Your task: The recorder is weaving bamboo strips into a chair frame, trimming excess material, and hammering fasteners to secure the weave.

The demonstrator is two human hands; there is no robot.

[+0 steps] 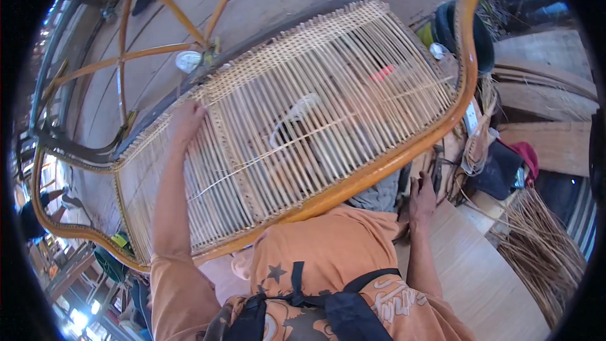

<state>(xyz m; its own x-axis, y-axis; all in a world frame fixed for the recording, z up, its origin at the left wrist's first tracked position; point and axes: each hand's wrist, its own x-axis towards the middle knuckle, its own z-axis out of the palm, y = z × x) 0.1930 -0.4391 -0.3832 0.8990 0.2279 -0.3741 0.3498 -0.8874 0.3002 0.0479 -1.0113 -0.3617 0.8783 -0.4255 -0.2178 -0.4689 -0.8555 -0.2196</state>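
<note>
Left hand [186,120] flat, fingers spread, on pale woven cane chair panel [303,120] – orange rattan frame [379,167] around. Right hand [421,199] open, empty, over light plank floor [467,265] – dry reed bundle [543,252] beside

The left hand [186,120] lies flat on the pale woven cane panel [303,120] of an orange rattan chair frame [379,164] — fingers spread. The right hand [421,199] rests lower, beside a bundle of loose brown cane strands [543,252].

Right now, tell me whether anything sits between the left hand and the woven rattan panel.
Nothing visible does. The left hand already rests flat on the woven rattan panel near its upper left edge. The right hand is below the orange frame rail.
</note>
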